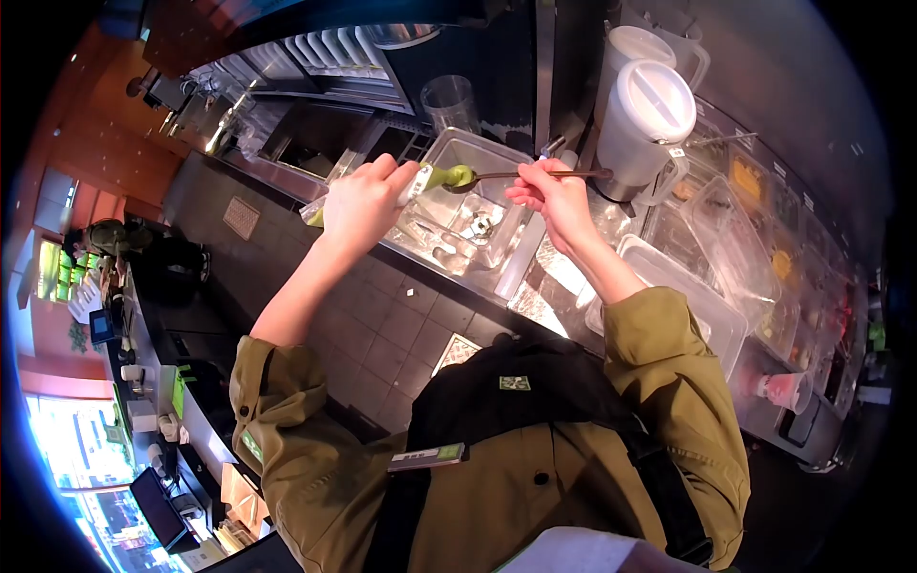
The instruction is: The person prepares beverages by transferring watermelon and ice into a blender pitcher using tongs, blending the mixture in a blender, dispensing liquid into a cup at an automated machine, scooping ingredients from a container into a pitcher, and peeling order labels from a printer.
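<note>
My left hand (358, 210) is wrapped round a tilted container with a white collar (416, 184). Its exact kind is hidden by my fingers. Thick green paste (439, 177) sits at its mouth. My right hand (552, 198) pinches the long dark handle of a spoon (497, 176). The spoon's bowl, at the container's mouth, carries a lump of the green paste. Beneath both hands is a clear plastic bin (521, 234) with metal utensils (454, 250) and some small items I cannot make out.
A lidded translucent pitcher (652, 115) stands just beyond my right hand. Lidded food bins (778, 239) and a pale tray (712, 320) line the counter at right. A cup with pink contents (785, 390) is at the far right. A clear cup (449, 100) stands behind the bin.
</note>
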{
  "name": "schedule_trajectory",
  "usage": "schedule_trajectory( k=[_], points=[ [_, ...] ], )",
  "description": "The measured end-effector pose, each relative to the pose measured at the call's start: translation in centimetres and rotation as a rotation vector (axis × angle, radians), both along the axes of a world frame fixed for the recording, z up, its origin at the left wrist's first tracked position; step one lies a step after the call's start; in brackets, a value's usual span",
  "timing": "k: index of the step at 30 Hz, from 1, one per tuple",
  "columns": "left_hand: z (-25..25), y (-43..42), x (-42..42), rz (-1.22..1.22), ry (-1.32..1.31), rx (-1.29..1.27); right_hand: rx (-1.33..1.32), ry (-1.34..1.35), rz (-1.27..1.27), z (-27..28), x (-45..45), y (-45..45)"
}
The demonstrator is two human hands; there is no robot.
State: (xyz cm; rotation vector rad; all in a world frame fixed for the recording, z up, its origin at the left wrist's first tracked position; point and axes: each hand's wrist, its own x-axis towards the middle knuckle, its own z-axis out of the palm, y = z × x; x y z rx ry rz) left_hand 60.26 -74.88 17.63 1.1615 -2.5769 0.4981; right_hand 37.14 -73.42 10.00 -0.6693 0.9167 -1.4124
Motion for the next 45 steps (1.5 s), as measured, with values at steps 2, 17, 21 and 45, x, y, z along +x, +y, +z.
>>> schedule_trajectory(
  k=[2,17,21,45],
  points=[
    [-0.1,0.3,-0.1,-0.019,-0.084,-0.038,0.017,-0.057,-0.009,-0.2,-0.1,-0.1],
    [-0.7,0.8,1.6,0.235,0.346,0.26,-0.808,1.447,0.437,-1.8,3.9,-5.9],
    [-0.8,1.6,2.1,0.273,0.427,0.29,-0.604,1.626,0.663,-2.4,5.6,-8.3],
    [-1.4,0.5,-0.6,0.12,0.254,0.164,0.12,0.273,0.226,2.2,-1.9,-2.3]
  ],
)
